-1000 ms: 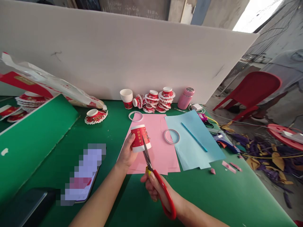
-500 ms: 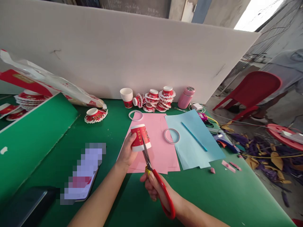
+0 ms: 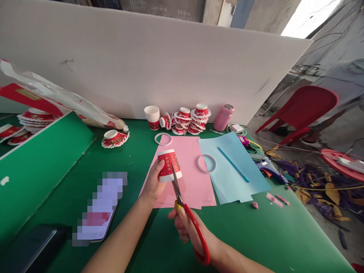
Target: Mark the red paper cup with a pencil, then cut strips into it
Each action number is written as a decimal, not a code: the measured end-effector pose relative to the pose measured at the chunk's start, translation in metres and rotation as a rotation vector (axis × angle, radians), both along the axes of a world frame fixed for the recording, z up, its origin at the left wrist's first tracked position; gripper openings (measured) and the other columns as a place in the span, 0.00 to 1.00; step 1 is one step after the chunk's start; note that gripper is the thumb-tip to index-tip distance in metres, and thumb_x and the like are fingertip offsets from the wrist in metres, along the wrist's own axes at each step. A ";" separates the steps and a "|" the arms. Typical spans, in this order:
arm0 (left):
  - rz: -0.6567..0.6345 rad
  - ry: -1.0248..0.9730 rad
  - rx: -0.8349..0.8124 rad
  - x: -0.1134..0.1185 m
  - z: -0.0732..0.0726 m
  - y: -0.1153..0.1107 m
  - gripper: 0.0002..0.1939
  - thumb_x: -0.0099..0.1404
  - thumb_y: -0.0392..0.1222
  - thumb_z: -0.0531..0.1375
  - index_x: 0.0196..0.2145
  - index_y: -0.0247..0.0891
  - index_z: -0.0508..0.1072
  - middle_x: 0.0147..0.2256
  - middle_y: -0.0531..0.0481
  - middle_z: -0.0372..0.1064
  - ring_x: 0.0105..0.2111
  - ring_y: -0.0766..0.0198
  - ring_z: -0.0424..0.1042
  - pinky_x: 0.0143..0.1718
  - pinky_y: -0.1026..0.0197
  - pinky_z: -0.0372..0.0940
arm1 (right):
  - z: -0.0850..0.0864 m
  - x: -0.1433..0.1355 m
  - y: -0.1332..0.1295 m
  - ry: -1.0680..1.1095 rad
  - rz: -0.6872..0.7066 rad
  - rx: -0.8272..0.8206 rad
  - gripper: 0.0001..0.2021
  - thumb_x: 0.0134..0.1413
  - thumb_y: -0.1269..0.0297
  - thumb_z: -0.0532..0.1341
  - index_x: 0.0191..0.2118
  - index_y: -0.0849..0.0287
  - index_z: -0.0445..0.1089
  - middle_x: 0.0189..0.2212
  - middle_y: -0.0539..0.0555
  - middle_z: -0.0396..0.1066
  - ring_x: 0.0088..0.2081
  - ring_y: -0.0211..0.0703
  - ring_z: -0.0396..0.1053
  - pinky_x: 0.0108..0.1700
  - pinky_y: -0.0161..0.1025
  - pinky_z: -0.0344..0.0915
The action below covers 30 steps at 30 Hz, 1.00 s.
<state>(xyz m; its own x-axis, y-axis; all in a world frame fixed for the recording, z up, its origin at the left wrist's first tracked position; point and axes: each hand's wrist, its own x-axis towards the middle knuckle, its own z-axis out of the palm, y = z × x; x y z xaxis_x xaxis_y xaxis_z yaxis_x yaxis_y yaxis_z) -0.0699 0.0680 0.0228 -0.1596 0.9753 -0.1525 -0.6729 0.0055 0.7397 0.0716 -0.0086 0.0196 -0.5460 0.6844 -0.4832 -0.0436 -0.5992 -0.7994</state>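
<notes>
Fingers of left hand (image 3: 155, 181) closed round red paper cup (image 3: 168, 165), held above pink sheets (image 3: 187, 189) on green worktop (image 3: 244, 235). Right hand (image 3: 187, 225) grips red-handled scissors (image 3: 177, 189), blades on the cup's printed side. Blue sheet (image 3: 227, 189) to the right, blue stick (image 3: 233, 164) lying on it. Cut cups (image 3: 193, 119) piled near pink bottle (image 3: 223, 118).

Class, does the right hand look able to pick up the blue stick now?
Probably not: the right hand is holding scissors, though the blue stick lies uncovered on the blue paper.
</notes>
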 end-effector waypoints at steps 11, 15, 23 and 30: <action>0.017 -0.028 -0.016 0.001 -0.003 0.001 0.21 0.50 0.51 0.67 0.37 0.33 0.75 0.33 0.45 0.76 0.33 0.54 0.76 0.39 0.54 0.68 | 0.002 -0.001 -0.001 0.008 -0.035 -0.026 0.37 0.32 0.25 0.58 0.32 0.59 0.63 0.19 0.41 0.48 0.18 0.28 0.40 0.22 0.34 0.38; 0.018 -0.062 -0.059 0.002 -0.003 0.001 0.24 0.52 0.56 0.65 0.38 0.32 0.75 0.33 0.44 0.77 0.34 0.53 0.76 0.40 0.53 0.68 | 0.004 0.000 -0.001 0.034 -0.028 -0.041 0.37 0.32 0.25 0.58 0.33 0.60 0.62 0.19 0.41 0.48 0.19 0.28 0.40 0.23 0.34 0.38; 0.037 -0.133 -0.105 0.000 0.001 0.001 0.23 0.54 0.54 0.65 0.39 0.31 0.75 0.32 0.43 0.77 0.31 0.57 0.75 0.37 0.56 0.69 | -0.002 -0.003 -0.005 0.050 -0.020 0.015 0.37 0.34 0.25 0.58 0.34 0.59 0.63 0.21 0.43 0.49 0.20 0.31 0.42 0.24 0.35 0.40; 0.049 -0.154 -0.090 0.000 0.004 0.001 0.20 0.54 0.52 0.65 0.36 0.33 0.75 0.30 0.45 0.76 0.30 0.56 0.75 0.37 0.54 0.69 | -0.012 -0.005 -0.007 0.076 -0.038 0.001 0.37 0.35 0.25 0.57 0.34 0.59 0.63 0.20 0.42 0.48 0.19 0.30 0.41 0.22 0.34 0.40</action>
